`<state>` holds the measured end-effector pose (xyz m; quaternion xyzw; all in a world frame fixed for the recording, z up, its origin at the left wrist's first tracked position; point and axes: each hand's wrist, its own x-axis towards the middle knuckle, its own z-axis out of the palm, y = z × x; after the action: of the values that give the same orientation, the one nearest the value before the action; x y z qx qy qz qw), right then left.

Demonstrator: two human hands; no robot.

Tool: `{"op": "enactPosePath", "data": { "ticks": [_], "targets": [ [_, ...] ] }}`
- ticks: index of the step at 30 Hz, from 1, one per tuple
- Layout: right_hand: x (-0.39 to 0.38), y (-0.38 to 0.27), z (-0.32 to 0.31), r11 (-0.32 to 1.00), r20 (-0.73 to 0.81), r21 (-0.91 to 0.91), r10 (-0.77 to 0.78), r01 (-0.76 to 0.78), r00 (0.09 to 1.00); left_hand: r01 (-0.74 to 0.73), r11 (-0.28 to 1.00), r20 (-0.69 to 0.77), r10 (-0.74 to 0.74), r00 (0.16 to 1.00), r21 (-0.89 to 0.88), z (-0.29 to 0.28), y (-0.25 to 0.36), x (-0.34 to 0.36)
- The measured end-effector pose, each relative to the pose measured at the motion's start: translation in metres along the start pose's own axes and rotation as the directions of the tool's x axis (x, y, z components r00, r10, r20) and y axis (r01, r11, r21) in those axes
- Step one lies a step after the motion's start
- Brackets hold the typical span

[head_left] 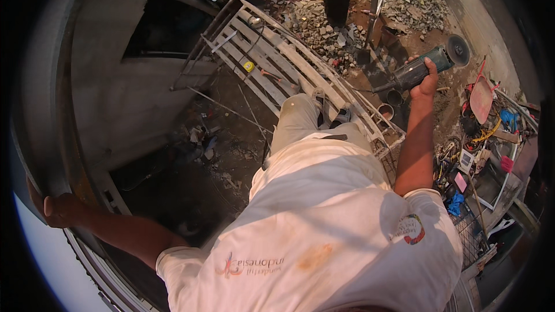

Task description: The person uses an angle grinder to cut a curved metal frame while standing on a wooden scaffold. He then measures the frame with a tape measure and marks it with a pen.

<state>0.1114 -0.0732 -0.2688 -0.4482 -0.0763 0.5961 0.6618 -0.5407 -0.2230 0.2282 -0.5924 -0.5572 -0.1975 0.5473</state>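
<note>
Rubble (324, 23) and a red wheelbarrow (481, 97) lie on the ground far below; a plank scaffold (277, 63) runs under your feet. Your left hand (60, 211) grips the curved concrete edge (40, 138), arm stretched out sideways, fingers wrapped over it. Your right hand (426, 84) is extended forward, fingers closed around the angle grinder (430, 63). Its long axis runs lower-left to upper-right, disc at the far end.

Below you, a white scaffold platform (277, 60) spans bare earth; grey rubble (324, 26) lies beyond it, a concrete wall (110, 81) beside it.
</note>
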Motion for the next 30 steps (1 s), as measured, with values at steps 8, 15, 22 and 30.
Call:
{"op": "enactPosePath", "data": {
  "ticks": [8,15,22,30],
  "targets": [
    [0.013,0.034,-0.021,0.999,-0.113,0.049,-0.018,0.024,0.993,-0.084,0.996,-0.044,0.084,0.996,0.006,-0.007,-0.001,0.005],
    [0.037,0.064,-0.016,0.996,-0.102,0.087,0.005,0.003,0.995,0.006,0.595,0.096,0.119,0.988,-0.804,0.034,0.218,-0.125],
    [0.076,0.114,-0.005,0.994,-0.073,0.079,0.086,-0.08,0.994,0.719,0.598,0.881,0.471,0.043,-0.354,0.12,0.278,-0.328],
    [0.089,0.14,0.029,0.984,-0.151,-0.075,0.152,-0.164,0.977,0.731,0.682,0.804,0.429,-0.411,0.009,0.159,0.245,-0.446]
  ]
}}
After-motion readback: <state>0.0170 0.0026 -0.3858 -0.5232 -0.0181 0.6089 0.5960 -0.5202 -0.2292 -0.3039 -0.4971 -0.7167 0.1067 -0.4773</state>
